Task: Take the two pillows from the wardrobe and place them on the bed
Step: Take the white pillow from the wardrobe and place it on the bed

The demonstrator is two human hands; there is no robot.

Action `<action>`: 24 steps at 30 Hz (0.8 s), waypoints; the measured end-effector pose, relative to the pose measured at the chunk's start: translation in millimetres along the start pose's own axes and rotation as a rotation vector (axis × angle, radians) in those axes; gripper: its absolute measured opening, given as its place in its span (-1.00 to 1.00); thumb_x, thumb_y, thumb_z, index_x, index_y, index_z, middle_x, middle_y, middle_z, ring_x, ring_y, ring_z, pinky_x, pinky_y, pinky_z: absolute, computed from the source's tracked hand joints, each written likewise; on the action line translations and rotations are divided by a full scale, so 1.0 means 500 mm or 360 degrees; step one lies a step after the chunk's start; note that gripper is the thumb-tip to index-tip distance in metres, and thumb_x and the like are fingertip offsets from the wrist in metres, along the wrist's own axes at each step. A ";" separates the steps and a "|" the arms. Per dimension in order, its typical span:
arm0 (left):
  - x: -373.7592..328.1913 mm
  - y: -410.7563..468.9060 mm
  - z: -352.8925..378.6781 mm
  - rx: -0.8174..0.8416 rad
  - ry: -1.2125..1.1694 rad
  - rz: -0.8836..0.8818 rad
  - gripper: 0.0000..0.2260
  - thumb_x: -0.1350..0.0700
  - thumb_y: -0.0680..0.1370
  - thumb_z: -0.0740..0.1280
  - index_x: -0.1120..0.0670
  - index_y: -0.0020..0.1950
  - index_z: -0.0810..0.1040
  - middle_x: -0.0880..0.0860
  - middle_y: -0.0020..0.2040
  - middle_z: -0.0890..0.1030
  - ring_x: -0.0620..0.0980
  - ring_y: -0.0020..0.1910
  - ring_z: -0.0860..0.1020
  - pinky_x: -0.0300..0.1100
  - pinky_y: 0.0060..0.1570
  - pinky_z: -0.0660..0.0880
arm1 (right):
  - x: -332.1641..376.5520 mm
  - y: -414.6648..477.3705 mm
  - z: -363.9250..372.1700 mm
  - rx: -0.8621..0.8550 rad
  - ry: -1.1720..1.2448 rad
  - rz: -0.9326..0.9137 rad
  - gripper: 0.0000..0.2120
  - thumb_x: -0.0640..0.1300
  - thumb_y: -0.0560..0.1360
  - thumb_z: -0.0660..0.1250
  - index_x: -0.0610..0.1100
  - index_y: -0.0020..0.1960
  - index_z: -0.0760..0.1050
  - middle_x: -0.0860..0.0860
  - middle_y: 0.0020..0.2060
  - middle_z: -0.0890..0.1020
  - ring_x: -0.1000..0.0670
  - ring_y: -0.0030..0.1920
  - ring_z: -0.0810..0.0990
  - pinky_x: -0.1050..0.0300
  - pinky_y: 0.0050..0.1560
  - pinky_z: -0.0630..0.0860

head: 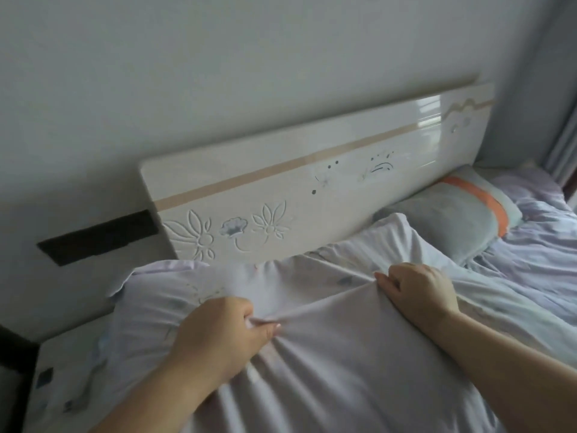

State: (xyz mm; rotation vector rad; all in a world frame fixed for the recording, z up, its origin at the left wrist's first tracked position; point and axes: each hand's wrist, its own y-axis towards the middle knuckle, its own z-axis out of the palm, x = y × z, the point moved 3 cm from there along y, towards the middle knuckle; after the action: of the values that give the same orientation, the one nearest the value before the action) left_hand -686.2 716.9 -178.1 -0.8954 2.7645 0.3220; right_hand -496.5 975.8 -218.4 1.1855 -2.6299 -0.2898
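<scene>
Both hands are gripping the pale lilac floral-print fabric pillow (312,354), lying on the near left of the bed (530,276) against the glossy white headboard with carved flowers (281,195). Left hand (224,335) is pinching a bunch of its cover, fingers closed; right hand (418,292) is clutching a fold further right. Grey plush pillow with orange stripe (449,220) is lying far right, just beside the lilac one, touching the headboard.

pillows: 2 — pale floral pillow (327,354), grey pillow (443,226) | hands: 2 — left hand (218,335), right hand (418,292) | headboard (281,189): 1
</scene>
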 end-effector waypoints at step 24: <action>0.002 0.336 0.443 -0.0074 -0.0585 -0.0026 -0.46 -0.28 0.42 0.29 0.16 -0.41 0.27 0.06 -0.58 0.56 0.09 -0.47 0.60 -0.04 -0.39 0.52 | -0.248 0.264 0.362 -0.0065 -0.0081 0.0059 -0.59 0.04 0.51 0.28 -0.08 -0.45 0.30 -0.15 -0.45 0.54 -0.22 -0.36 0.51 0.03 -0.29 0.28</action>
State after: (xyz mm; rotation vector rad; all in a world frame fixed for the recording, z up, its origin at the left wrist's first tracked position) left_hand -756.7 909.5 -366.0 -0.7788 2.4198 0.4952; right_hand -564.3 1169.6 -371.1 1.1302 -2.6728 -0.3695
